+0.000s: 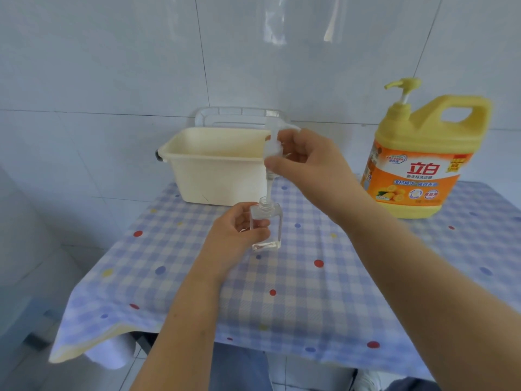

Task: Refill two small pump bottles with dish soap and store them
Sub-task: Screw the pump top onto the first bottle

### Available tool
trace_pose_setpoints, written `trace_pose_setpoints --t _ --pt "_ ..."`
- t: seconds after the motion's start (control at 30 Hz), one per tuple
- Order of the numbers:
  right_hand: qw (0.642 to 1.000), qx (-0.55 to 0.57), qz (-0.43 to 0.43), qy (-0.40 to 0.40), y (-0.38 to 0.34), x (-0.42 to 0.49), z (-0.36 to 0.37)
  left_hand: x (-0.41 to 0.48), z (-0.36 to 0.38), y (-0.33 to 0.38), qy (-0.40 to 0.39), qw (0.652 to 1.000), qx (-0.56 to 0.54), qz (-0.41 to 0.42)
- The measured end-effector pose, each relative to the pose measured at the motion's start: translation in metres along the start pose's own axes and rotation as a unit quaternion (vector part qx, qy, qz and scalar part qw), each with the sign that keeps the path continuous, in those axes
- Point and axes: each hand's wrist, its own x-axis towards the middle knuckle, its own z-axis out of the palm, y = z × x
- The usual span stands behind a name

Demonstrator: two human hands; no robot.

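White tiled wall [112, 66] backs a checked table [338, 292], its near half bare to the front edge. The left hand [234, 235] grips the small clear bottle [275, 227] upright. The right hand [307, 162], raised above it, pinches the pump head [273, 149], tube tip at the neck. Cream tub [214, 170] just behind it, dish soap jug [417, 165] far right.

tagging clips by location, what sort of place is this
Probably a home kitchen or washing corner: a white tiled wall, a checked tablecloth and a big yellow dish soap jug.
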Motion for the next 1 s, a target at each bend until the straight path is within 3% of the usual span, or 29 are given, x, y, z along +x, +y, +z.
trace_pose_setpoints --t 0.43,1.0 --pt "0.991 -0.088 0.053 -0.088 0.018 -0.003 -0.001 -0.001 -0.001 -0.001 -0.003 1.0 0.015 0.008" --pt "0.98 -0.107 0.069 -0.154 0.031 -0.005 0.0 0.0 -0.002 -0.003 -0.005 0.999 0.024 0.022"
